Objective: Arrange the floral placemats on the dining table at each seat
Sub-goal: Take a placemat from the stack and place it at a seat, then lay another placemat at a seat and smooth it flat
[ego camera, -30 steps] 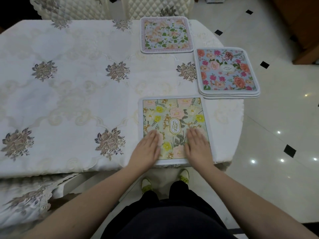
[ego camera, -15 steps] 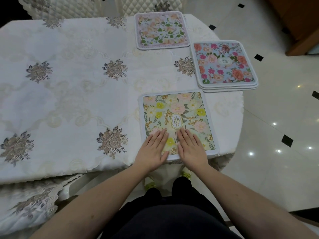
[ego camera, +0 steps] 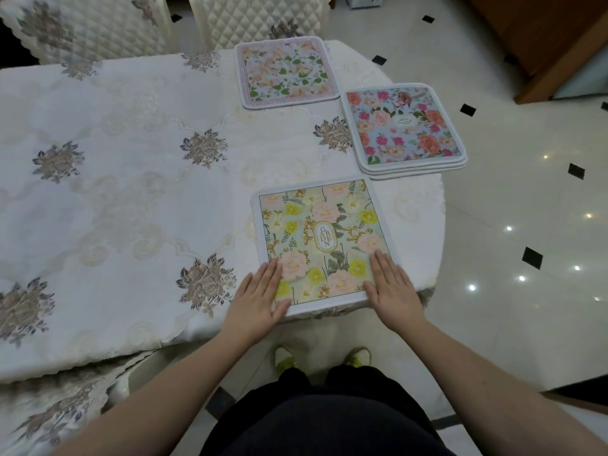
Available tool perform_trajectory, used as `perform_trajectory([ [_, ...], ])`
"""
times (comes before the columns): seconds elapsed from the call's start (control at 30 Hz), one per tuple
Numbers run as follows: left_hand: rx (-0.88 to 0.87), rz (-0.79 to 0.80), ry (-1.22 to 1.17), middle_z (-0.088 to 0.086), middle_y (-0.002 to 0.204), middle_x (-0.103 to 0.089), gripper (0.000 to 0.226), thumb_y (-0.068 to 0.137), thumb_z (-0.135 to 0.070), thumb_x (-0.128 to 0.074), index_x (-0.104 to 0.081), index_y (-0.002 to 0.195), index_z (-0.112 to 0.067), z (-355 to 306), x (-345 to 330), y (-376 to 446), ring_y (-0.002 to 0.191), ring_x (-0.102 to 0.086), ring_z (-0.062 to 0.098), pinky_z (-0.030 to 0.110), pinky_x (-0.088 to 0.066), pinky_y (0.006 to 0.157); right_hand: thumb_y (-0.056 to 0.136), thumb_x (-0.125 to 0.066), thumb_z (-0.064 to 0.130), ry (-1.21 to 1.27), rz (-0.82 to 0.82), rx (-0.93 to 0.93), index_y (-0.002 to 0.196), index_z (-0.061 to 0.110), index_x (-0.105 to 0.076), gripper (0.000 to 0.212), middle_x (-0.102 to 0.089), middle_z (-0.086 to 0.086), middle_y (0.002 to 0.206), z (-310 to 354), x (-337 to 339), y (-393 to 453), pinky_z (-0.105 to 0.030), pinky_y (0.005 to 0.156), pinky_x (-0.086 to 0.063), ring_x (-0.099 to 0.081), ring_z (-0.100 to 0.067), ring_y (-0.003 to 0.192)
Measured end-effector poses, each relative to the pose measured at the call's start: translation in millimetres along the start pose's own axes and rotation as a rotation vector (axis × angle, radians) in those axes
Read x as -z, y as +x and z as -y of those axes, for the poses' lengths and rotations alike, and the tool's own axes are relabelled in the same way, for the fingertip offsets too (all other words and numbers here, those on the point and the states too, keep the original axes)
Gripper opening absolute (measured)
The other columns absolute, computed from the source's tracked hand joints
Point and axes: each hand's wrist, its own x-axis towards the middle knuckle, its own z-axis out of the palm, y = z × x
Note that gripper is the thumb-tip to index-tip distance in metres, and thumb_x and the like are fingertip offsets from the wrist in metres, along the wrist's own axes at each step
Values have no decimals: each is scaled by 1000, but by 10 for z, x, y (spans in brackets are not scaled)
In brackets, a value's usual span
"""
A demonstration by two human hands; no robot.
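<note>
Three groups of placemats lie on the dining table [ego camera: 131,192], which is covered by a white embroidered tablecloth [ego camera: 115,133] with raised brown flower motifs and cream scrollwork. Nearest the person, at the table's near edge, lies a single green-and-yellow floral placemat [ego camera: 320,238], a flat rounded rectangle with a white border and a small oval label in its middle reading "GARDEN". The left hand [ego camera: 258,299] rests flat on its near left corner, fingers extended and together, palm partly on the cloth; the right hand [ego camera: 393,286] rests flat on its near right corner in the same way. Neither hand grips anything: both simply press down with straight fingers. Beyond it, at the right edge of the table and slightly overhanging, sits a stack of blue placemats with pink and orange roses [ego camera: 406,125]; three or four white edges show at its near side, though the exact count cannot be told. At the far edge lies one pale placemat with peach flowers and green leaves [ego camera: 285,72], framed in a pinkish patterned border. Two quilted cream chair backs [ego camera: 256,18] stand behind the table. The floor [ego camera: 493,225] is glossy pale tile set with small black diamond insets.
</note>
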Motion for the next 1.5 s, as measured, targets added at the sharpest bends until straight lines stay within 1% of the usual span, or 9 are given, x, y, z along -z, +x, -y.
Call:
perform_trajectory([
  [0.13,35,13,31,-9,165,3,73,98,-63,-12,-3,159,-24,-16,46,-70,153,1,9,34,5,122,94,1,55,23,8,-44,157,18,-3,73,3,7,163,-117,14,-83,-25,118,9,8,-3,147],
  [0.33,119,75,241,14,136,-62,64,89,-41,-29,-66,126,-4,-326,438,147,105,-68,33,49,-53,89,92,1,49,45,9,-55,157,18,-11,73,-5,4,164,-331,113,-162,-29,120,-3,-11,-12,150],
  [0.53,146,38,316,6,111,-67,41,101,-39,-34,-65,112,-14,-864,768,436,101,-62,27,37,-45,84,105,-28,34,111,32,-160,156,11,-11,59,-22,-3,162,-551,376,-253,-32,120,-10,-21,-17,148],
  [0.8,-86,8,236,8,128,-60,49,105,-40,-27,-50,137,-12,-1747,837,830,116,-56,27,39,-45,94,101,-15,45,157,-28,-227,154,10,-20,64,-25,-4,161,-883,791,-408,-38,121,-12,-20,-18,148],
  [0.9,-167,-23,290,9,142,-55,61,103,-43,-17,-46,145,-11,-2087,872,932,138,-43,29,45,-20,121,105,-19,44,137,-14,-277,156,18,-14,58,-12,-1,164,-1072,945,-499,-39,121,-4,-7,-17,151],
  [1.03,-267,-61,269,8,156,-42,84,89,-49,2,-38,153,-13,-2535,933,1043,151,-25,27,43,9,121,102,-14,52,115,-22,-349,157,23,-11,62,-6,0,165,-1374,1061,-654,-43,121,0,-1,-20,152],
  [1.2,-330,-31,288,7,141,-59,63,97,-50,-25,-57,141,-17,-3037,1088,1163,139,-48,28,45,0,120,77,18,61,101,-61,-408,157,24,-7,91,-2,1,165,-1709,1220,-789,-44,121,2,2,-20,152],
  [1.3,-360,-69,266,7,152,-48,68,98,-53,-17,-47,149,-19,-3256,1172,1238,146,-37,27,43,14,119,78,17,61,108,-82,-438,157,25,-5,90,0,1,165,-1847,1311,-824,-44,121,4,5,-19,151],
  [1.5,-489,-198,224,12,138,-61,58,96,-48,-36,-61,137,-16,-3570,1290,1450,135,-52,32,46,-10,118,89,6,62,132,-85,-504,157,27,-1,77,4,2,165,-1998,1439,-783,-46,121,7,10,-18,151],
])
